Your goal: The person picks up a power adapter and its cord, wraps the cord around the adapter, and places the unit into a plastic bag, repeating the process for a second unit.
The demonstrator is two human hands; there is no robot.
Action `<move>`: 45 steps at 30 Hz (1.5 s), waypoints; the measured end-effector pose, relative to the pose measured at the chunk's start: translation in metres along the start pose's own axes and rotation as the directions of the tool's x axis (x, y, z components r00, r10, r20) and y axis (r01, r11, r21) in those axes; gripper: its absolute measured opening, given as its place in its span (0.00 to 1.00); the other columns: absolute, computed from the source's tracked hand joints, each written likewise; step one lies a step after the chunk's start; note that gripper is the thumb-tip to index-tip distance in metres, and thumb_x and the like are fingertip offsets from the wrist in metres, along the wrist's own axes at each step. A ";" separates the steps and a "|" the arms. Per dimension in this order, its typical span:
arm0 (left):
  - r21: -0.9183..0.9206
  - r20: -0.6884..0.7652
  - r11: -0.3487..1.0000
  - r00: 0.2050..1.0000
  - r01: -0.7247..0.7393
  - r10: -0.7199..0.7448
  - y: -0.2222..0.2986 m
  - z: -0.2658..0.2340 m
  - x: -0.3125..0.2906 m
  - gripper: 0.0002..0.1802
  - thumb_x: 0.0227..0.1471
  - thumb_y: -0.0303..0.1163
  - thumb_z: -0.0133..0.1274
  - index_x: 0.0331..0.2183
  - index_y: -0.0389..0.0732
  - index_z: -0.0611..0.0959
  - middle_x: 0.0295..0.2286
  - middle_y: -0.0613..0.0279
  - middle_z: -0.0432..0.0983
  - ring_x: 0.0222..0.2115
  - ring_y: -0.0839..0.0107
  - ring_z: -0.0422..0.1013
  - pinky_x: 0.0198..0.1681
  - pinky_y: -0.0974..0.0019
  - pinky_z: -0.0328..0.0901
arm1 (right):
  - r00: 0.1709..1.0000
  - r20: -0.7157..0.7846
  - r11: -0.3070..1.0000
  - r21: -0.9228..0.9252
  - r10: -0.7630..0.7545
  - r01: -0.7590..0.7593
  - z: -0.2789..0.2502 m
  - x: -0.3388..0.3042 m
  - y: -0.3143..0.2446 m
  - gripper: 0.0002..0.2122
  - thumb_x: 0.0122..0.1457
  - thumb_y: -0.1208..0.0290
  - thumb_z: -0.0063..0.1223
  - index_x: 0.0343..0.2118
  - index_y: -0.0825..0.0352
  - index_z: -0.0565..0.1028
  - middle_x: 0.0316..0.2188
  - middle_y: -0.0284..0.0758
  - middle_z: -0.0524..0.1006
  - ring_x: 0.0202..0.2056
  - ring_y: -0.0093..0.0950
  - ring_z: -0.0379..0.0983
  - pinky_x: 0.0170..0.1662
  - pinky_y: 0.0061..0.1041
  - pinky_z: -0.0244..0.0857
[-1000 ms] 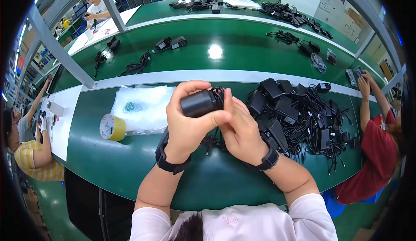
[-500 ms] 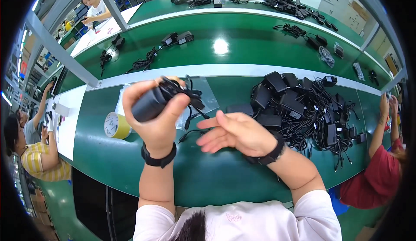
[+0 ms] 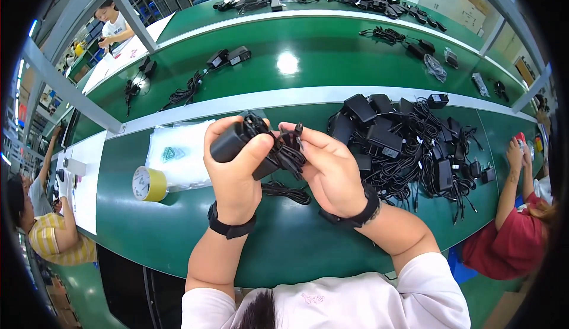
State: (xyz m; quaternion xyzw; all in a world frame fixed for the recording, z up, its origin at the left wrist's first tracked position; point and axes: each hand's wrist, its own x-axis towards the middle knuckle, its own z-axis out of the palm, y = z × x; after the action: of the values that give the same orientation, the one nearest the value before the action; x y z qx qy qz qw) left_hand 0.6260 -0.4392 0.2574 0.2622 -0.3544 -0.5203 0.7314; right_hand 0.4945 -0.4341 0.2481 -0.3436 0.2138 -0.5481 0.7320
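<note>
In front of me, my left hand (image 3: 237,172) is wrapped round a black power adapter (image 3: 226,143) and part of its cord. The bundled black cord (image 3: 290,154) hangs between my two hands. On its right side, my right hand (image 3: 335,175) pinches the cord with thumb and fingers. Below them, a coil of black cable (image 3: 287,193) lies on the green table, partly hidden by my left hand. Clear plastic bags (image 3: 178,162) lie flat just left of my left hand. A large heap of black adapters and cords (image 3: 384,139) spreads to the right of my right hand.
A yellow tape roll (image 3: 153,184) stands beside the bags. Beyond a pale ledge (image 3: 237,102), more adapters (image 3: 238,55) and cords lie on another green surface. Grey metal posts (image 3: 71,83) rise at both sides. Co-workers sit left, right and across, one in a red shirt (image 3: 504,240).
My right hand, apart with fingers spread before, has closed on the cord. My left hand has shifted right with the adapter, uncovering more of the plastic bags.
</note>
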 end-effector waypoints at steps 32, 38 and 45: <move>0.935 -0.006 -0.354 0.999 0.019 0.036 0.028 -0.201 0.047 0.15 0.38 0.36 0.54 0.20 0.31 0.80 0.22 0.44 0.73 0.25 0.48 0.70 0.34 0.56 0.66 | 0.759 0.107 0.627 -0.496 -0.642 0.600 -0.019 0.015 -0.059 0.24 0.55 0.72 0.52 0.53 0.70 0.59 0.45 0.35 0.68 0.45 0.25 0.65 0.50 0.24 0.58; 0.971 -0.192 -0.131 0.980 0.198 0.055 0.058 -0.197 0.051 0.14 0.34 0.35 0.60 0.16 0.32 0.77 0.15 0.50 0.73 0.18 0.57 0.70 0.27 0.61 0.65 | 0.771 0.099 0.623 -0.528 -0.630 0.577 -0.020 0.019 -0.054 0.23 0.55 0.73 0.51 0.53 0.70 0.59 0.45 0.35 0.68 0.44 0.26 0.66 0.48 0.26 0.61; 0.961 -0.132 0.254 0.988 0.109 0.075 0.042 -0.126 0.040 0.22 0.31 0.33 0.66 0.10 0.36 0.68 0.10 0.63 0.66 0.12 0.75 0.62 0.17 0.70 0.57 | 0.990 0.139 0.994 0.106 -0.026 0.011 -0.002 0.019 -0.031 0.13 0.60 0.66 0.41 0.42 0.69 0.68 0.43 0.36 0.71 0.43 0.30 0.69 0.46 0.49 0.65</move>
State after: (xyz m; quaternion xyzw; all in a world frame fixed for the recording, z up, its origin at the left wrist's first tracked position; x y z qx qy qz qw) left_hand 0.7579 -0.4614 0.2215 0.6963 -0.5392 -0.1819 0.4375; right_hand 0.4786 -0.4582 0.2711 -0.3445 0.1296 -0.5399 0.7570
